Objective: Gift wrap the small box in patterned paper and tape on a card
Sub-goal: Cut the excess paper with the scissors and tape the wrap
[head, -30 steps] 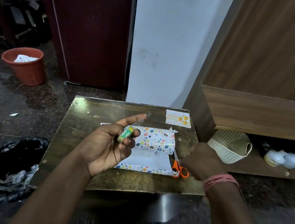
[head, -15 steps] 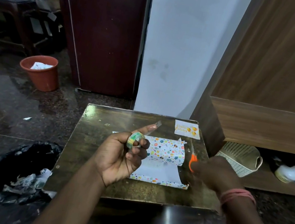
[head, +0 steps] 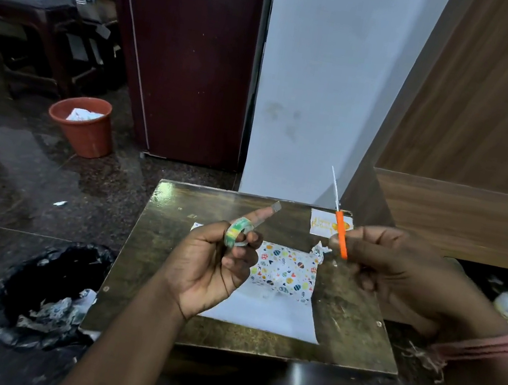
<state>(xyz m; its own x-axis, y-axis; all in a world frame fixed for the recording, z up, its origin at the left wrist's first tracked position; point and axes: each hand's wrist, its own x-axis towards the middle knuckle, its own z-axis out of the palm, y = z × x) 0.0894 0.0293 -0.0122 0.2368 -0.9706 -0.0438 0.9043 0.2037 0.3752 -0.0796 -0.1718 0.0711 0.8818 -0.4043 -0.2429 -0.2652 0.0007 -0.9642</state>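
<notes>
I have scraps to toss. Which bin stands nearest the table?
The black-bagged bin, right beside the table's left edge; the orange bucket stands farther back.

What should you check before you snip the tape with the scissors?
1. Tape roll held firm in the left hand: ok.
2. Free end of tape pulled out along the forefinger: ok.
3. Scissors gripped in the right hand, tips pointing up and away: ok.
4. Blades open and ready to cut: cannot tell, they look edge-on.
5. Blades reaching the tape: not ok, they are apart.
6. Box rolled in the paper on the table, flap not yet taped: ok.
</notes>
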